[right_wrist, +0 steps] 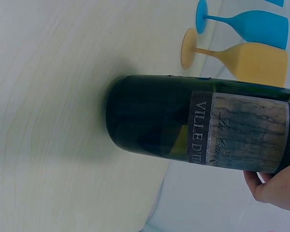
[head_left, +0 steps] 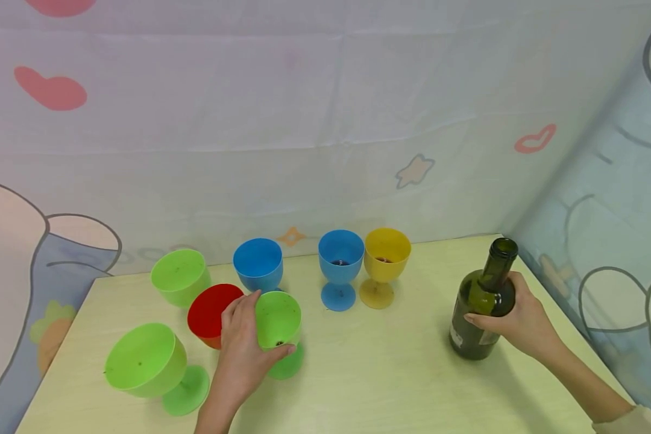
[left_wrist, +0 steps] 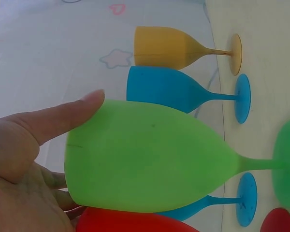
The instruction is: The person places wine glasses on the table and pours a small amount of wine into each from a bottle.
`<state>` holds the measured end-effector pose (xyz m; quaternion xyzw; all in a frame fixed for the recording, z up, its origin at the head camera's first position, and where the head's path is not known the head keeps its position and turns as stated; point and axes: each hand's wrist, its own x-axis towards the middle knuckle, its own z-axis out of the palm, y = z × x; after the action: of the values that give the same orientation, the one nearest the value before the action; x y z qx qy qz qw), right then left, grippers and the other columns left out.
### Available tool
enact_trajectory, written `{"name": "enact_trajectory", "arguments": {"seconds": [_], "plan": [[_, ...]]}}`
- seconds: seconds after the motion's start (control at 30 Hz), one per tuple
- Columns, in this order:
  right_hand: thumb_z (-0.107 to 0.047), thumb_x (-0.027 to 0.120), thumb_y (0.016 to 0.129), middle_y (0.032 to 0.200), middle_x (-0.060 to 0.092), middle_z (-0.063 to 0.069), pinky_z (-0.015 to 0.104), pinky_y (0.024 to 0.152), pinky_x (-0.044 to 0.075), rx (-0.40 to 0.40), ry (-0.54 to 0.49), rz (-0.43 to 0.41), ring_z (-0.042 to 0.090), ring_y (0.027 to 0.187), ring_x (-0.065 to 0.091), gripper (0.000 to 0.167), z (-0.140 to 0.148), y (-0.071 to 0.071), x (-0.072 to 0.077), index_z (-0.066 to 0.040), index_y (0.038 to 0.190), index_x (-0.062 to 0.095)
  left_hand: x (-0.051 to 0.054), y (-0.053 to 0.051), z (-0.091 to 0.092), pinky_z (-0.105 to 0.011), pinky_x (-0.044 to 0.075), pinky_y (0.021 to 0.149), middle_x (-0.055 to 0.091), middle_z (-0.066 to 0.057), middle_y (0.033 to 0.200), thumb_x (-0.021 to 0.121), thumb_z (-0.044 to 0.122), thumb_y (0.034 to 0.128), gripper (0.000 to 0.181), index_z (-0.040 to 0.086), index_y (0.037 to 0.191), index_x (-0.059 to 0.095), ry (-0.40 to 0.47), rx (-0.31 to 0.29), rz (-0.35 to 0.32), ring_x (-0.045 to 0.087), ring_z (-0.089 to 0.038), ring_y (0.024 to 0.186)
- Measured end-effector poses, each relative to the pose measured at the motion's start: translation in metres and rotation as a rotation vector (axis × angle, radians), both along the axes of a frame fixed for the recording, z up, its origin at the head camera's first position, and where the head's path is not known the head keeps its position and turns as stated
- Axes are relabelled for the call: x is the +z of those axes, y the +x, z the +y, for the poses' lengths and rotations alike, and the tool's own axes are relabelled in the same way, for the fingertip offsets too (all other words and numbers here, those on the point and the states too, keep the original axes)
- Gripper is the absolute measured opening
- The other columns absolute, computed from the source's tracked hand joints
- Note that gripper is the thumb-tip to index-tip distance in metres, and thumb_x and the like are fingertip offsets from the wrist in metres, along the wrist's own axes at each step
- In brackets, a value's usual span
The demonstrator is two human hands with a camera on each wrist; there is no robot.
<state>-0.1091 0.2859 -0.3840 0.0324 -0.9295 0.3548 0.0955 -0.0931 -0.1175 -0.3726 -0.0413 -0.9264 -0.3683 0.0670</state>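
My left hand [head_left: 242,355] holds a light green plastic goblet [head_left: 279,316] by its bowl, thumb on one side and fingers on the other. A little dark liquid shows at the bottom of that bowl. On the right, my right hand [head_left: 530,330] grips an uncorked dark green wine bottle [head_left: 469,328] round its upper body. The bottle is roughly upright; whether its base touches the table I cannot tell. Its label [right_wrist: 249,130] faces the right wrist camera. Just left of the held goblet stands a red goblet [head_left: 211,313], partly hidden by my left hand.
Behind stand a blue goblet [head_left: 258,265], then another blue goblet [head_left: 340,259] and a yellow goblet [head_left: 386,256], the last two with dark liquid inside. Two more green goblets, one at back [head_left: 180,277] and one in front [head_left: 146,361], are at left. A printed cloth [head_left: 304,120] hangs behind the table.
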Motion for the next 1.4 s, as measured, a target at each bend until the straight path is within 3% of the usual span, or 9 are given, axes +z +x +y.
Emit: {"name": "enact_trajectory", "arguments": {"seconds": [0.33, 0.67, 0.9, 1.27, 1.4], "plan": [[-0.02, 0.08, 0.068, 0.105, 0.053, 0.023, 0.037, 0.062, 0.046, 0.025, -0.009, 0.0, 0.036, 0.086, 0.057, 0.079, 0.0, -0.001, -0.002, 0.004, 0.123, 0.03, -0.001, 0.0, 0.002, -0.057, 0.033, 0.094, 0.038, -0.022, 0.131, 0.085, 0.021, 0.0621, 0.093, -0.004, 0.134, 0.031, 0.007, 0.007, 0.004, 0.023, -0.037, 0.124], [-0.021, 0.081, 0.068, 0.106, 0.052, 0.026, 0.042, 0.065, 0.047, 0.036, 0.002, -0.001, 0.039, 0.088, 0.057, 0.079, 0.0, -0.002, 0.0, 0.005, 0.122, 0.03, 0.005, 0.002, 0.007, -0.052, 0.04, 0.092, 0.032, -0.017, 0.137, 0.084, 0.026, 0.0636, 0.098, 0.001, 0.138, 0.026, 0.066, 0.02, -0.05, 0.02, -0.033, 0.127], [-0.02, 0.081, 0.067, 0.106, 0.052, 0.025, 0.04, 0.064, 0.047, 0.04, -0.001, 0.007, 0.039, 0.088, 0.057, 0.078, -0.001, -0.002, 0.0, 0.005, 0.121, 0.031, 0.005, 0.005, 0.013, -0.051, 0.042, 0.089, 0.032, -0.015, 0.135, 0.083, 0.026, 0.0644, 0.094, 0.004, 0.137, 0.028, 0.128, -0.01, 0.005, 0.025, -0.031, 0.124], [-0.021, 0.082, 0.067, 0.106, 0.053, 0.027, 0.047, 0.068, 0.048, 0.054, 0.003, 0.014, 0.042, 0.089, 0.057, 0.08, -0.004, -0.003, 0.0, 0.005, 0.122, 0.031, 0.0, 0.004, 0.027, -0.05, 0.043, 0.089, 0.034, -0.009, 0.134, 0.082, 0.034, 0.0642, 0.095, 0.009, 0.138, 0.028, 0.207, -0.053, -0.031, 0.036, -0.03, 0.12], [-0.021, 0.082, 0.066, 0.105, 0.053, 0.028, 0.048, 0.068, 0.049, 0.07, 0.001, 0.012, 0.042, 0.089, 0.057, 0.081, -0.007, -0.003, 0.001, 0.005, 0.123, 0.031, -0.004, 0.004, 0.033, -0.05, 0.044, 0.088, 0.035, -0.008, 0.134, 0.082, 0.037, 0.0639, 0.093, 0.01, 0.136, 0.03, 0.22, -0.072, -0.013, 0.037, -0.029, 0.119]]}}
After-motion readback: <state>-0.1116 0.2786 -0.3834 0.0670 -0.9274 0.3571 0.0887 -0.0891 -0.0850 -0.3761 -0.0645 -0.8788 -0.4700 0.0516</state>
